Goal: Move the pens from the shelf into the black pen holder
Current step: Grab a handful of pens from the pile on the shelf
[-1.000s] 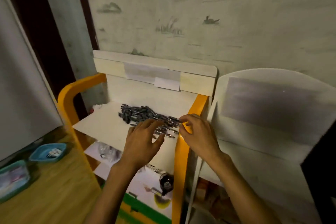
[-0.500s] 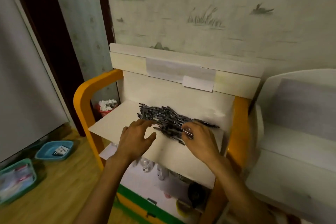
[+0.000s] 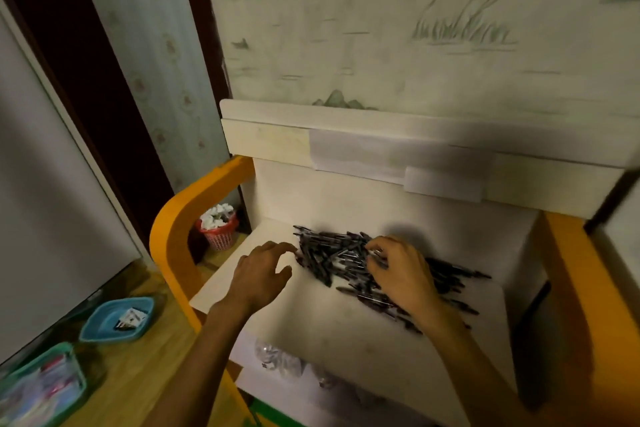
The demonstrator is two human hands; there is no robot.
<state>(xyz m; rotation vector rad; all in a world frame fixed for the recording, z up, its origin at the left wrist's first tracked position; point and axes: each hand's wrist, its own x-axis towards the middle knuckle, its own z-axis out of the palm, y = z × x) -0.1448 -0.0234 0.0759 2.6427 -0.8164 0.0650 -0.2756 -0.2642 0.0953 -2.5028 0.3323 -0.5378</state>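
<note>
Head view. A loose heap of dark, slim plastic pens (image 3: 349, 258) is seen lying on the pale wooden shelf board (image 3: 311, 322) of an orange-framed shelving unit (image 3: 169, 236), set against a wall papered with a faint landscape print. The right hand (image 3: 403, 270) is laid over the right half of the heap, its fingers curled down among the pens as if gathering them; whether any pen is actually clamped between fingers and thumb cannot be told. The left hand (image 3: 261, 272) is held just beside the left edge of the heap, fingers relaxed and spread, with nothing in its grasp.

Compared with half a second and one second earlier, the right hand has been shifted from the orange side rail onto the middle of the heap, and the left hand has been drawn slightly back from the pens. The heap itself has remained on the shelf. It is judged that the gathering step has just begun and that no pen has yet been transferred.

The black pen holder is not in view. A red mesh waste basket (image 3: 218, 230) and a teal plastic tray (image 3: 116, 321) are seen on the floor to the left.
</note>
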